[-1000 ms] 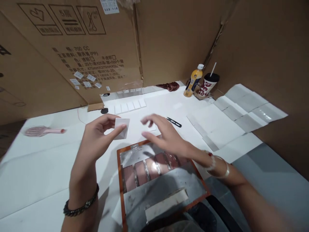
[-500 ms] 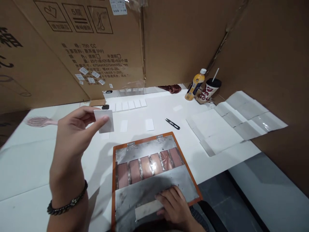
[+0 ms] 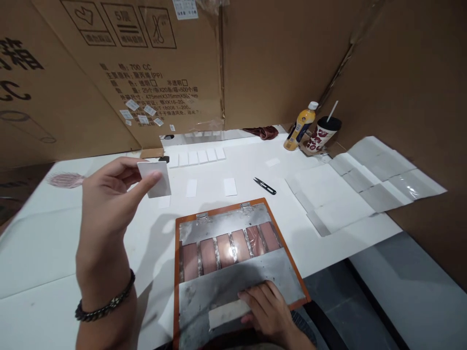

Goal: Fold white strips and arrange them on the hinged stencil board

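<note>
My left hand (image 3: 109, 199) pinches a small white card (image 3: 156, 181) between thumb and fingers, raised above the table's left side. On an orange-framed board (image 3: 177, 301) with a metal face rests my right hand (image 3: 268, 308), its fingers closed round one end of a pale flat strip (image 3: 226, 313). Several pinkish rectangles (image 3: 208, 255) lie in a row across the board, some shiny. Beyond the board, two white cards (image 3: 230, 186) lie apart on the table, and a row of white pieces (image 3: 202, 156) sits farther back.
Small black thread snips (image 3: 265, 185) lie right of the cards. Grey-white folded sheets (image 3: 335, 194) cover the right side. A yellow bottle (image 3: 301, 125) and a lidded cup (image 3: 324, 133) stand at the back. A pink brush-like thing (image 3: 65, 180) lies left; cardboard walls (image 3: 277, 63) enclose the table.
The view has shifted slightly, so the table and board appear a little farther right. My left hand with the white card has moved slightly left; my right hand keeps its hold on the strip.
</note>
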Demonstrator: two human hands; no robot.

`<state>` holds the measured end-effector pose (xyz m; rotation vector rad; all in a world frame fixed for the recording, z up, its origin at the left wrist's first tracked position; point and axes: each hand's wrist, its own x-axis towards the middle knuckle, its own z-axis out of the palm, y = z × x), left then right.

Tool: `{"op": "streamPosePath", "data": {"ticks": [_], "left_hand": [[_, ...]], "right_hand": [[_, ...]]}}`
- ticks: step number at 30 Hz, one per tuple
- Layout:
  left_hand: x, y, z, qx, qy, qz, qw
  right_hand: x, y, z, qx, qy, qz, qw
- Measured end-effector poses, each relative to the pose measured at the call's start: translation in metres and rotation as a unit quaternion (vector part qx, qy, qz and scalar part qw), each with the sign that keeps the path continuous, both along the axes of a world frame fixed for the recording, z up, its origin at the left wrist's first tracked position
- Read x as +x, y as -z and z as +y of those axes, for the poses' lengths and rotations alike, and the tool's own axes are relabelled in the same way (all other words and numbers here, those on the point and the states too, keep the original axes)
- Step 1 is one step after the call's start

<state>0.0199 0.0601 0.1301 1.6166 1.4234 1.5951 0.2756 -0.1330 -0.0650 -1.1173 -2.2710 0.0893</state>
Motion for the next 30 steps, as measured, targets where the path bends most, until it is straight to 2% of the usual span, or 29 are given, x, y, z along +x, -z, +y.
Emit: {"op": "streamPosePath", "data": {"ticks": [5, 13, 19, 27, 30], "left_hand": [[0.000, 0.000, 0.000, -0.004, 0.003, 0.002, 1.000], [-0.003, 0.001, -0.002, 0.004, 0.008, -0.005, 1.000], [-0.005, 0.004, -0.003, 0.026, 0.020, -0.027, 0.999], [-0.004, 0.003, -0.004, 0.059, 0.020, -0.036, 0.997], [-0.003, 0.003, -0.004, 0.068, 0.014, -0.027, 0.997]], "right_hand": [[-0.004, -0.003, 0.000, 0.022, 0.021, 0.017, 0.999], [-0.007, -0.022, 0.001, 0.041, 0.043, 0.036, 0.998], [-0.005, -0.025, 0.001, 0.009, 0.034, 0.040, 0.999], [-0.005, -0.018, 0.000, -0.001, 0.028, 0.050, 0.998], [-0.003, -0.026, 0.002, -0.005, 0.014, 0.046, 0.999]]}}
